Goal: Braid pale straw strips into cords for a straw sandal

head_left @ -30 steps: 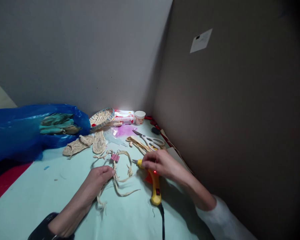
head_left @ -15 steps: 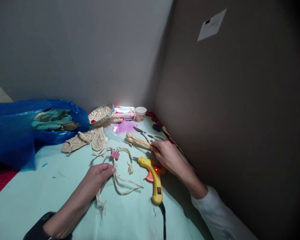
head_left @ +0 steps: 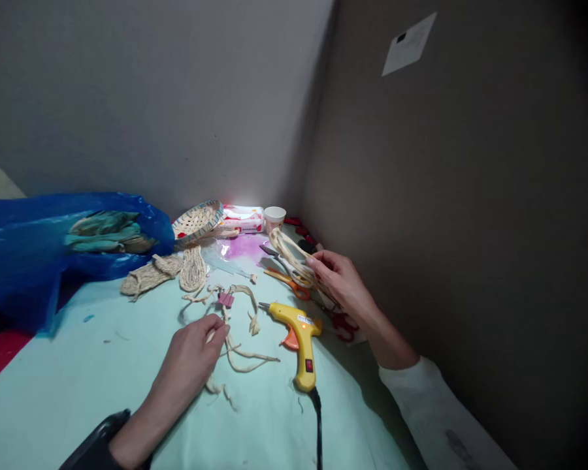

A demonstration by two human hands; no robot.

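My left hand [head_left: 191, 356] pinches pale plant-fibre strands [head_left: 247, 367] just below a pink binder clip [head_left: 225, 299]. The clip grips the strands on the tabletop, and loose ends trail right and under the hand. My right hand [head_left: 342, 281] is closed on a looped bundle of pale fibre strands [head_left: 285, 246], lifted above the scissors. Orange-handled scissors [head_left: 300, 291] lie below the bundle, beside light-handled scissors [head_left: 270, 251] that it partly covers. Between the hands rests a yellow hot glue gun [head_left: 302, 346], its nozzle pointing left.
A blue plastic bag [head_left: 34, 241] with green material stands at left. Braided fibre pieces [head_left: 193, 271], a woven basket [head_left: 198, 219], a pink-and-white packet [head_left: 245, 219] and a paper cup [head_left: 274, 217] sit towards the wall. Red-handled scissors [head_left: 345, 326] lie under my right forearm. The glue gun's cord [head_left: 318, 424] runs forward.
My right hand has raised the fibre bundle off the table and to the right, uncovering the orange scissors. My left hand has shifted slightly right, still at the clipped strands.
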